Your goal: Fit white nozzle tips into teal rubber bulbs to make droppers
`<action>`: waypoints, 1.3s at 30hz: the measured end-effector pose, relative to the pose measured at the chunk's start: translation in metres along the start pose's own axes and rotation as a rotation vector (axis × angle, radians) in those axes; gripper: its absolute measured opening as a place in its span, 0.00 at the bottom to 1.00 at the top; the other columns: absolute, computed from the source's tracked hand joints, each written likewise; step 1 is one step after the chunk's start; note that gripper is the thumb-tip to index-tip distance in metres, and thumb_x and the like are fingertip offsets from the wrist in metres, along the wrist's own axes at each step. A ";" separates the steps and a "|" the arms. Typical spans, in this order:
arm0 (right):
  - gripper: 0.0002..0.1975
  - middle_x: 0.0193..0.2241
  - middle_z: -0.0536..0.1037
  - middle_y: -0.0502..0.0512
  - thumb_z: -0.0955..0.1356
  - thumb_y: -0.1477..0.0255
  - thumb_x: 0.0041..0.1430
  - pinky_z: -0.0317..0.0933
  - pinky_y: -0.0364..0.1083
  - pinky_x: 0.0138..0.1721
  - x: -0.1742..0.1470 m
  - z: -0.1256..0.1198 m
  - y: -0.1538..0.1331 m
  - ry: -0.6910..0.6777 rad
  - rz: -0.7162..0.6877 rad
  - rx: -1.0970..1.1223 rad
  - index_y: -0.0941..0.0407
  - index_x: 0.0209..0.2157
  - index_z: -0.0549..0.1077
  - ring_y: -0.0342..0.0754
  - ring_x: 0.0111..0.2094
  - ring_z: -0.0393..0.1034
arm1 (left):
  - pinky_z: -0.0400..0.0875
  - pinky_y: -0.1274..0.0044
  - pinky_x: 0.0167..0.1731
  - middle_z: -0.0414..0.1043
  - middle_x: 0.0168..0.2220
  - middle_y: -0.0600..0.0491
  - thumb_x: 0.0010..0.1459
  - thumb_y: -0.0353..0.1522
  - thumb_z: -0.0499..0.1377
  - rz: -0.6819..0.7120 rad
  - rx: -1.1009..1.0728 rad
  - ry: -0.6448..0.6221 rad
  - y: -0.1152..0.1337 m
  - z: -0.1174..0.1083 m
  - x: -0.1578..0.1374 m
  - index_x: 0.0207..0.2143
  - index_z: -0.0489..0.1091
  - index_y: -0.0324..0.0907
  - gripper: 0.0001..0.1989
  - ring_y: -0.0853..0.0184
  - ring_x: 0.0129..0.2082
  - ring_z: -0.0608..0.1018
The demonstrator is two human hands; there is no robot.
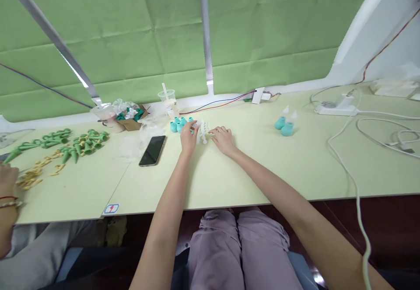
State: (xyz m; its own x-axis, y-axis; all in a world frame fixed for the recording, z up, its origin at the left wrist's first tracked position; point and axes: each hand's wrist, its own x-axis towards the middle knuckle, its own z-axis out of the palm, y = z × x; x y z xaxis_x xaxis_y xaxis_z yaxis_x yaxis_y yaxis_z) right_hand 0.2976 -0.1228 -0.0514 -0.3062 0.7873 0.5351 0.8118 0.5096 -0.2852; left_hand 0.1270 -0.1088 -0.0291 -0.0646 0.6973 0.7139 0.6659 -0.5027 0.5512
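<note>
My left hand reaches over the table with thumb and fingers pinched at a small translucent white piece, partly hidden by the fingers. Just to its right, small white knobbly parts lie grouped on the tabletop. On their other side rests my right hand, palm down, fingers a little bent and apart, the tips close to the white parts; nothing shows in it. Several small teal rounded pots stand behind and left of my left hand. Two similar teal bodies with pointed translucent tops stand farther right.
A phone and a crumpled plastic bag lie left. Behind are a drink cup and a cardboard box. Green cones, yellow pieces and another person's hand are far left. A power strip and white cables occupy the right.
</note>
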 end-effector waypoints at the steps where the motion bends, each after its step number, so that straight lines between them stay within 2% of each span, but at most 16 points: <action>1: 0.13 0.44 0.72 0.60 0.61 0.74 0.60 0.48 0.52 0.42 0.003 0.001 0.000 0.010 0.002 -0.028 0.54 0.45 0.71 0.55 0.47 0.59 | 0.68 0.72 0.37 0.72 0.38 0.48 0.58 0.35 0.54 -0.003 -0.002 -0.001 -0.001 0.000 0.000 0.42 0.69 0.42 0.11 0.66 0.32 0.73; 11: 0.10 0.51 0.64 0.59 0.64 0.72 0.58 0.46 0.53 0.45 0.034 0.018 0.002 0.048 0.037 -0.096 0.52 0.40 0.76 0.56 0.51 0.53 | 0.67 0.73 0.37 0.72 0.37 0.49 0.57 0.32 0.55 0.003 0.034 -0.019 -0.001 -0.002 0.000 0.42 0.69 0.41 0.10 0.66 0.32 0.72; 18: 0.09 0.49 0.67 0.57 0.64 0.74 0.57 0.44 0.53 0.44 0.036 0.022 0.003 0.028 0.000 -0.115 0.53 0.33 0.77 0.54 0.50 0.53 | 0.66 0.74 0.37 0.71 0.36 0.49 0.56 0.32 0.56 -0.020 0.067 -0.051 0.002 -0.001 -0.001 0.41 0.69 0.41 0.10 0.66 0.33 0.72; 24: 0.09 0.47 0.70 0.57 0.64 0.74 0.58 0.44 0.52 0.44 0.033 0.022 0.003 0.051 -0.026 -0.120 0.54 0.32 0.76 0.53 0.48 0.55 | 0.66 0.74 0.37 0.71 0.36 0.50 0.55 0.30 0.56 -0.022 0.050 -0.026 0.000 -0.002 0.000 0.40 0.69 0.40 0.09 0.66 0.33 0.71; 29: 0.08 0.46 0.70 0.58 0.64 0.73 0.58 0.43 0.52 0.44 0.029 0.019 0.001 0.060 -0.044 -0.104 0.55 0.33 0.75 0.52 0.48 0.56 | 0.68 0.76 0.35 0.71 0.38 0.49 0.52 0.28 0.56 -0.129 -0.088 0.008 0.000 -0.009 0.005 0.39 0.65 0.40 0.11 0.67 0.36 0.73; 31: 0.07 0.45 0.71 0.57 0.64 0.72 0.58 0.43 0.52 0.43 0.028 0.018 0.000 0.075 -0.032 -0.095 0.55 0.33 0.75 0.52 0.48 0.56 | 0.68 0.77 0.35 0.71 0.37 0.50 0.52 0.28 0.56 -0.172 -0.146 0.010 0.000 -0.014 0.007 0.42 0.63 0.41 0.13 0.68 0.35 0.74; 35: 0.06 0.44 0.72 0.56 0.65 0.72 0.57 0.44 0.52 0.43 0.027 0.017 0.002 0.121 0.023 -0.064 0.54 0.33 0.74 0.52 0.47 0.57 | 0.69 0.74 0.39 0.73 0.38 0.51 0.54 0.30 0.54 -0.228 -0.196 -0.067 -0.005 -0.024 0.009 0.48 0.61 0.45 0.18 0.67 0.37 0.76; 39: 0.06 0.43 0.72 0.57 0.64 0.72 0.57 0.44 0.52 0.42 0.026 0.019 0.005 0.125 0.036 -0.057 0.54 0.32 0.74 0.53 0.46 0.57 | 0.65 0.70 0.45 0.74 0.41 0.51 0.54 0.34 0.55 -0.240 -0.083 -0.149 -0.004 -0.037 0.010 0.40 0.69 0.44 0.11 0.62 0.43 0.74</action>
State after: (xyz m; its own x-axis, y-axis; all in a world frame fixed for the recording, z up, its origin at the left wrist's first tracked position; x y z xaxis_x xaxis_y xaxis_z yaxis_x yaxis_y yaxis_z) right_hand 0.2839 -0.0931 -0.0537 -0.2149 0.7537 0.6211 0.8491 0.4584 -0.2625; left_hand 0.0964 -0.1188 -0.0086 -0.0989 0.8653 0.4913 0.5812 -0.3505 0.7344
